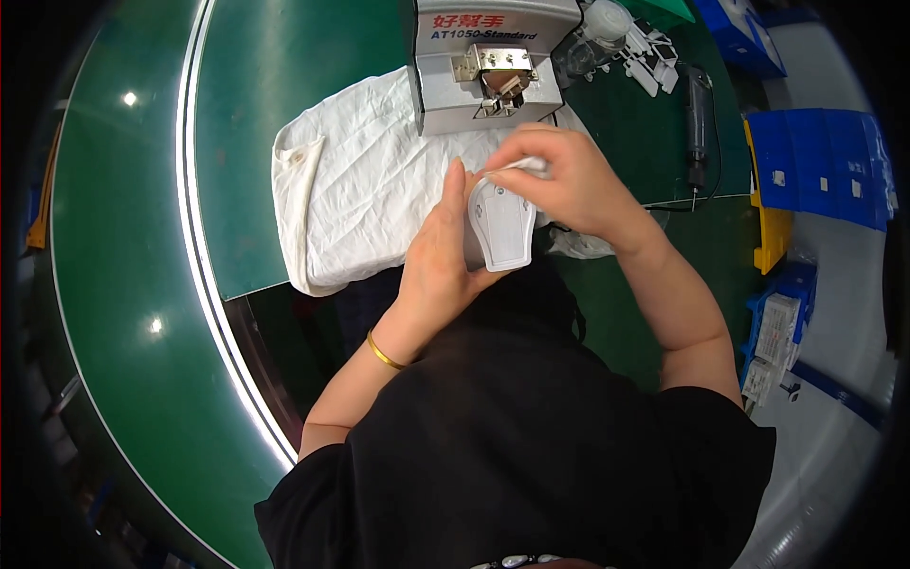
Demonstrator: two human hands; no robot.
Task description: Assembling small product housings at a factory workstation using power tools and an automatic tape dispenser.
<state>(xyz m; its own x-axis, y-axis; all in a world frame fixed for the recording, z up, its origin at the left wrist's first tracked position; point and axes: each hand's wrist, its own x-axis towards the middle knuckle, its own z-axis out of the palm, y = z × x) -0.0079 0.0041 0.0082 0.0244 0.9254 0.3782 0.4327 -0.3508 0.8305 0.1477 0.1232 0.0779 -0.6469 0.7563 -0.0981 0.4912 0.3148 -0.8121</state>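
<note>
Both hands work a flat white plastic casing (pixel 502 226) above a crumpled white cloth (pixel 365 194).
The left hand (pixel 441 256) cups it from the left; the right hand (pixel 559 180) pinches a small white piece (pixel 519 167) at its far end, near the grey metal machine (pixel 493 62).

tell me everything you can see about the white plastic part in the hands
The white part is a flat, shield-shaped plastic shell, narrower at the top and rounded at the bottom, with a raised inner outline. It looks smooth and glossy. It is held upright above the lap, in front of the white cloth. The left hand cradles its left edge; the right hand pinches its top.
</note>
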